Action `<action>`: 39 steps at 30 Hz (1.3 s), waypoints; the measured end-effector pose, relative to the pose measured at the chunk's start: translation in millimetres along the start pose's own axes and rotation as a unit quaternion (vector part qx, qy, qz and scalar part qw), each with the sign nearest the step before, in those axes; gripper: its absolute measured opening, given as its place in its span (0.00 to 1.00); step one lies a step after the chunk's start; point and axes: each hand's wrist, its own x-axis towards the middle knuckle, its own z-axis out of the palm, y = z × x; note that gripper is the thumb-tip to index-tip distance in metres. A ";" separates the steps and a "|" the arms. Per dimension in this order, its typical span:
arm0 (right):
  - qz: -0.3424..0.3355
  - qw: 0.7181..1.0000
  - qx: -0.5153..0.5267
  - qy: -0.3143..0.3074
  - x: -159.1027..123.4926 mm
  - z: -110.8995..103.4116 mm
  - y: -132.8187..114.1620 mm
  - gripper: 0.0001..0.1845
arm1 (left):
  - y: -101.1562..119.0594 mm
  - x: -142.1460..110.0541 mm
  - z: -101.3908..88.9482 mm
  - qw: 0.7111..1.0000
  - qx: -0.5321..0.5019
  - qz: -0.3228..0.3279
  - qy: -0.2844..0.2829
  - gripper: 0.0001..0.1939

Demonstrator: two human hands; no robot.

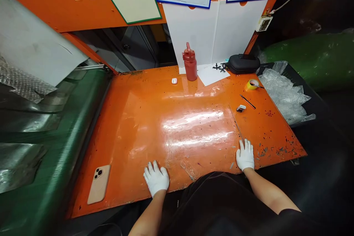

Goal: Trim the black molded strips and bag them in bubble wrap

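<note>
Both of my hands wear white gloves and rest palm down on the orange table (143, 125). My left hand (156, 179) lies near the front edge with its fingers spread, holding nothing. To its left is a phone (99, 185) in a pale gold case, cameras facing up. My right hand (245, 156) lies flat toward the right side, fingers stretched forward, also holding nothing. Its fingertips are by the lower end of a thin dark line on the tabletop. Ahead of that hand are a small white-and-black object (241, 108) and a slim pen-like tool (247, 101).
A red water bottle (190, 67), white earbud-like case (174, 80), paper sheet (211, 75), black zip case (243, 64) and yellow tape roll (252, 84) stand toward the back. Right is a bin of bubble wrap (284, 96); left, a green conveyor belt (63, 147) carrying sheet-like pieces.
</note>
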 end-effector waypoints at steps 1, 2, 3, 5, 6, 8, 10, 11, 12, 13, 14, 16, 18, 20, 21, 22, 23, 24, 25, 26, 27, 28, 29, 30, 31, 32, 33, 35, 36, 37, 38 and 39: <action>0.002 1.000 0.000 -0.001 0.0 -0.3 -0.1 0.35 | 0.2 0.2 -0.3 1.000 0.000 -0.002 -0.004 0.33; 0.003 1.000 -0.001 -0.002 -0.1 -0.5 -0.3 0.35 | 0.4 0.4 -0.6 1.000 -0.001 -0.004 -0.007 0.33; 0.002 1.000 -0.003 -0.003 -0.3 -0.7 -0.4 0.35 | 0.7 0.4 -0.9 1.000 -0.002 -0.005 -0.007 0.33; -0.001 1.000 -0.007 -0.002 -0.5 -0.9 -0.5 0.35 | 1.1 0.3 -1.4 1.000 -0.006 -0.003 -0.003 0.33; -0.003 1.000 -0.008 -0.002 -0.6 -0.9 -0.6 0.35 | 1.3 0.1 -1.6 1.000 -0.007 -0.001 -0.001 0.33; -0.005 1.000 -0.009 -0.002 -0.6 -0.6 -0.5 0.35 | 1.6 -0.4 -2.0 1.000 -0.011 0.001 0.002 0.33; -0.004 1.000 -0.006 -0.004 -0.4 -0.3 -0.5 0.35 | 1.8 -0.6 -2.3 1.000 -0.011 -0.001 0.002 0.33; -0.002 1.000 -0.003 -0.005 -0.3 -0.4 -0.6 0.35 | 2.0 -0.6 -2.3 1.000 -0.010 -0.002 0.000 0.32; 0.000 1.000 0.000 -0.007 -0.1 -0.6 -0.7 0.36 | 2.1 -0.5 -2.3 1.000 -0.008 -0.004 -0.001 0.32; 0.001 1.000 0.003 -0.008 0.0 -0.9 -0.8 0.36 | 2.2 -0.2 -2.2 1.000 -0.006 -0.006 -0.003 0.32; 0.003 1.000 0.006 -0.010 0.1 -1.3 -1.0 0.36 | 2.3 0.0 -1.9 1.000 -0.004 -0.008 -0.004 0.32; 0.002 1.000 0.007 -0.010 0.1 -2.0 -1.3 0.36 | 2.3 0.6 -1.0 1.000 -0.003 -0.009 -0.004 0.32; 0.000 1.000 0.004 -0.006 -0.1 -2.4 -1.3 0.35 | 2.1 0.9 -0.1 1.000 -0.009 -0.008 -0.001 0.32; -0.002 1.000 0.001 -0.003 -0.2 -2.5 -1.3 0.35 | 1.8 0.8 0.1 1.000 -0.016 -0.004 0.001 0.32; -0.003 1.000 0.000 -0.002 -0.2 -2.6 -1.3 0.35 | 1.7 0.6 -0.1 1.000 -0.019 -0.003 0.000 0.32; -0.003 1.000 0.000 -0.002 -0.2 -2.7 -1.4 0.35 | 1.7 0.4 -0.5 1.000 -0.022 -0.003 -0.001 0.32; -0.004 1.000 -0.001 -0.001 -0.1 -2.9 -1.6 0.35 | 1.7 0.2 -0.9 1.000 -0.023 -0.004 -0.002 0.32; -0.004 1.000 -0.003 0.000 0.0 -3.3 -1.8 0.35 | 1.8 -0.1 -1.3 1.000 -0.023 -0.006 -0.004 0.32; -0.004 1.000 -0.005 0.001 0.0 -3.7 -2.2 0.35 | 1.9 -0.3 -1.6 1.000 -0.022 -0.008 -0.005 0.32; -0.004 1.000 -0.006 0.001 0.1 -4.1 -2.5 0.35 | 2.0 -0.4 -1.7 1.000 -0.020 -0.010 -0.007 0.32; -0.004 1.000 -0.008 0.002 0.1 -4.6 -2.9 0.34 | 2.0 -0.4 -1.6 1.000 -0.018 -0.011 -0.008 0.32; -0.004 1.000 -0.008 0.003 0.1 -4.9 -3.1 0.34 | 2.0 -0.5 -1.4 1.000 -0.016 -0.011 -0.008 0.32; -0.003 1.000 -0.008 0.004 0.1 -5.2 -3.3 0.34 | 1.9 -0.4 -1.1 1.000 -0.016 -0.010 -0.006 0.32; -0.003 1.000 -0.008 0.004 0.1 -5.3 -3.4 0.34 | 1.8 -0.4 -0.7 1.000 -0.017 -0.008 -0.003 0.32; -0.002 1.000 -0.007 0.004 0.1 -5.2 -3.4 0.34 | 1.6 -0.3 -0.5 1.000 -0.020 -0.005 0.000 0.32; -0.002 1.000 -0.006 0.004 0.1 -5.1 -3.3 0.34 | 1.4 -0.1 -0.3 1.000 -0.022 -0.003 0.002 0.32; -0.003 1.000 -0.005 0.004 0.2 -4.8 -3.2 0.35 | 1.3 0.0 -0.1 1.000 -0.023 -0.003 0.001 0.32; -0.004 1.000 -0.005 0.005 0.3 -4.2 -2.9 0.35 | 0.9 0.2 0.1 1.000 -0.023 -0.006 -0.004 0.32; -0.004 1.000 -0.005 0.006 0.4 -3.9 -2.8 0.35 | 0.7 0.3 0.4 1.000 -0.023 -0.008 -0.006 0.32; -0.004 1.000 -0.005 0.006 0.5 -3.7 -2.7 0.35 | 0.5 0.3 0.7 1.000 -0.024 -0.009 -0.006 0.32; -0.003 1.000 -0.005 0.007 0.6 -3.6 -2.6 0.35 | 0.3 0.2 1.1 1.000 -0.026 -0.007 -0.003 0.32; -0.003 1.000 -0.005 0.007 0.7 -3.6 -2.6 0.35 | 0.0 0.0 1.6 1.000 -0.030 -0.005 0.001 0.32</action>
